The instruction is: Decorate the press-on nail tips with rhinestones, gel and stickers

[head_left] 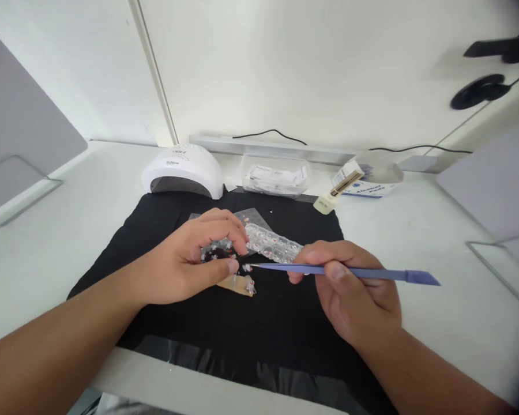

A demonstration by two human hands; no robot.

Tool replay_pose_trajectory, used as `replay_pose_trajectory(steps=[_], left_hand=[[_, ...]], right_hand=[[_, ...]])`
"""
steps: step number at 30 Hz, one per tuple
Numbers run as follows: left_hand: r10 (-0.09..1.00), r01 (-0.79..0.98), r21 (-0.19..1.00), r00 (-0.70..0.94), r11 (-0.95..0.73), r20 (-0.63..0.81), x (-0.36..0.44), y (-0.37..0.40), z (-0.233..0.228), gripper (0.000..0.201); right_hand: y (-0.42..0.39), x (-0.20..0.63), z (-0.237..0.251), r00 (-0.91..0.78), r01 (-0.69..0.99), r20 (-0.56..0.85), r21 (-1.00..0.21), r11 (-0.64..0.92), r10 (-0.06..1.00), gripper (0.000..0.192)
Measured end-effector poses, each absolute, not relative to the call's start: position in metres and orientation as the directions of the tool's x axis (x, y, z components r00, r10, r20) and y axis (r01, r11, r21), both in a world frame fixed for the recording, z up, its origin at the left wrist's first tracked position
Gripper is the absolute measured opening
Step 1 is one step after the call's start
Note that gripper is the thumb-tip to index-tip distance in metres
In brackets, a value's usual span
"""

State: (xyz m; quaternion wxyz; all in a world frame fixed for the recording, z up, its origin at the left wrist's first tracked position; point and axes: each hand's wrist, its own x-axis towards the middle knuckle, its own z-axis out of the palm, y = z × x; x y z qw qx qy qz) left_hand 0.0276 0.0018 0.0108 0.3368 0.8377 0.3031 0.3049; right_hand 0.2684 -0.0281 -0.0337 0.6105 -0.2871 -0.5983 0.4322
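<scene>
My right hand (pixel 350 288) grips slim purple tweezers (pixel 372 272) between thumb and fingers, their fine tip pointing left. Close to that tip is a small whitish charm (pixel 246 267). My left hand (pixel 194 259) hovers over the mat with thumb and index finger apart, nothing visible between them. Below its thumb lies a tan, finger-shaped piece (pixel 237 283) with a shiny decoration at its right end. Behind the hands is a clear compartment case (pixel 272 242) holding tiny decorations; its right end reaches my right fingers. A clear sheet of small charms (pixel 218 249) is partly hidden by my left hand.
A black mat (pixel 259 328) covers the middle of the white table (pixel 415 225). Along the back stand a white nail lamp (pixel 181 167), a clear tub of packets (pixel 277 176), a bottle with a gold cap (pixel 326 202) and an alcohol pads box (pixel 378 185).
</scene>
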Motion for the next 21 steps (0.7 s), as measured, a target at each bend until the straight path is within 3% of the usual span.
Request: replay_pose_trajectory(steps=[5, 21], left_hand=[[0.712, 0.322, 0.767, 0.661, -0.555, 0.238, 0.0282, -0.0013, 0.0114, 0.008], [0.702, 0.337, 0.766, 0.683, -0.548, 0.201, 0.0311, -0.0006, 0.0067, 0.009]], right_hand=[[-0.0285, 0.2695, -0.0347, -0.111, -0.173, 0.501, -0.860, 0.480, 0.858, 0.017], [-0.0297, 0.2716, -0.0374, -0.160, -0.191, 0.508, -0.857, 0.478, 0.846, 0.018]])
